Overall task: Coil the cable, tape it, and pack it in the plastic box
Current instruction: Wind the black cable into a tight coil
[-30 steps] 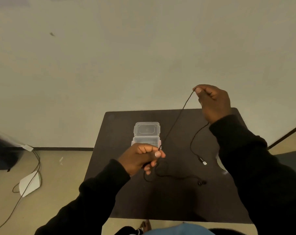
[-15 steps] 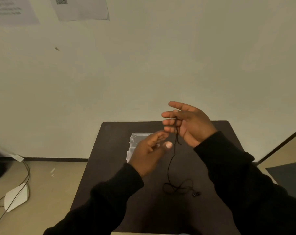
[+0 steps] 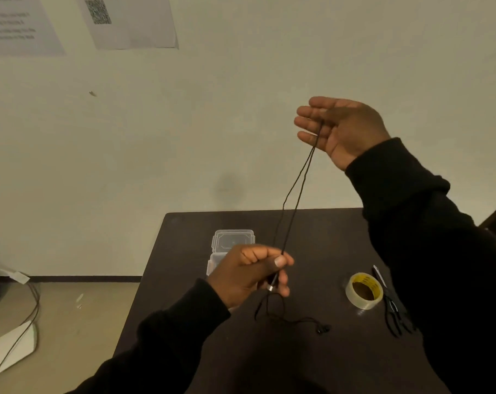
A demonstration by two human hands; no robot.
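My right hand (image 3: 344,131) is raised high in front of the wall, with the palm open and the fingers spread; the thin black cable (image 3: 295,200) is looped over these fingers and two strands go down from there. My left hand (image 3: 251,273) is lower, over the worktop (image 3: 320,362), closed in a fist, and it pinches both strands between thumb and fingers, near a small metal plug. The rest of the cable lies loose on the dark worktop just below this hand. Behind my left hand stands the clear plastic box (image 3: 232,240) with its lid open. To the right lie a roll of tape (image 3: 364,290) and, just beside it, black scissors (image 3: 392,305). Two sheets of paper (image 3: 133,22) are on the pale wall.
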